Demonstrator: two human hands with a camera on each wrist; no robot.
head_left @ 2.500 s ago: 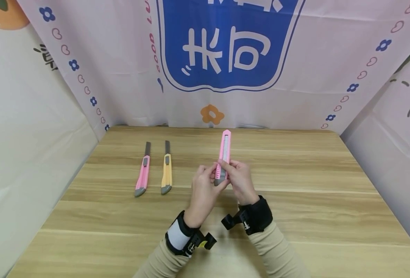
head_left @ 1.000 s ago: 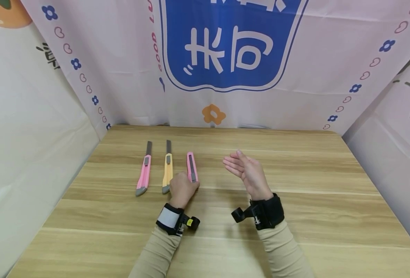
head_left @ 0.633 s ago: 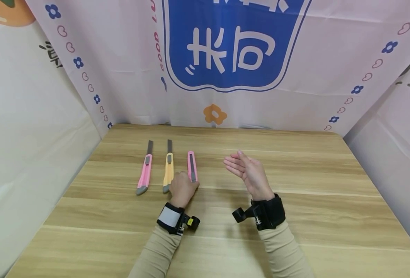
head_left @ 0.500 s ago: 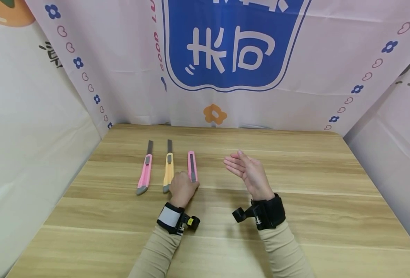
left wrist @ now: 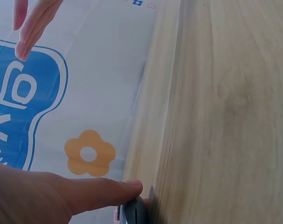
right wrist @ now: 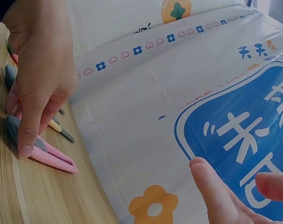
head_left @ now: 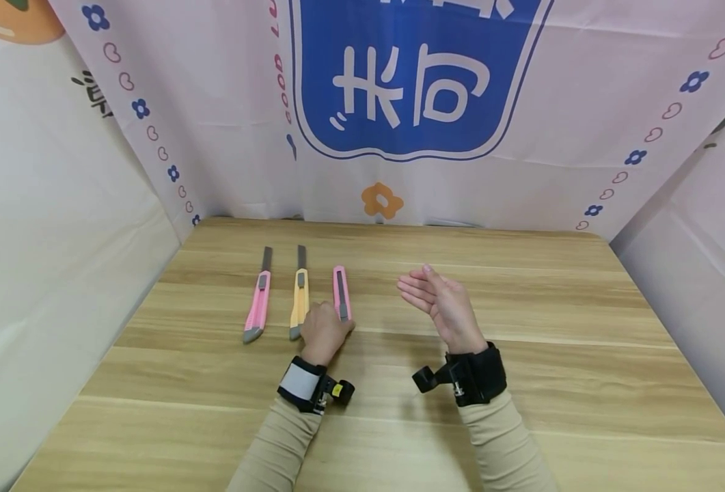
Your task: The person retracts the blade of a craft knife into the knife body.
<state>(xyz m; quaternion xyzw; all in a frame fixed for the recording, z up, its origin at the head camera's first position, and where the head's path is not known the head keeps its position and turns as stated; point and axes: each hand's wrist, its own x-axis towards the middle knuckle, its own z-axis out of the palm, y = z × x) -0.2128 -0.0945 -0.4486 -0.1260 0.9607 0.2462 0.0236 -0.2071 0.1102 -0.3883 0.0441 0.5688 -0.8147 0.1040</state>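
My left hand [head_left: 325,333] is low over the table, pinching the grey-capped lower end of a pink utility knife [head_left: 340,290] between thumb and fingers. That knife lies with its tip pointing away, and no blade sticks out of it. In the right wrist view the left thumb presses along the side of the pink knife [right wrist: 55,159]. Just left of it is a yellow utility knife [head_left: 299,294] with its blade out, its lower end partly behind the left hand. My right hand [head_left: 448,311] is held apart on the right, palm turned inward, fingers extended, holding nothing.
Farther left lies another pink utility knife [head_left: 257,307], blade extended and roughly parallel to the others. All rest on the wood-grain table [head_left: 553,396]. A printed white cloth [head_left: 233,164] hangs at the table's back edge, with more cloth at both sides.
Earlier both hands held the pink knife up in the middle. The left hand has since brought it down beside the yellow one; the right hand let go and moved right. Over the last second, both hands stay still.
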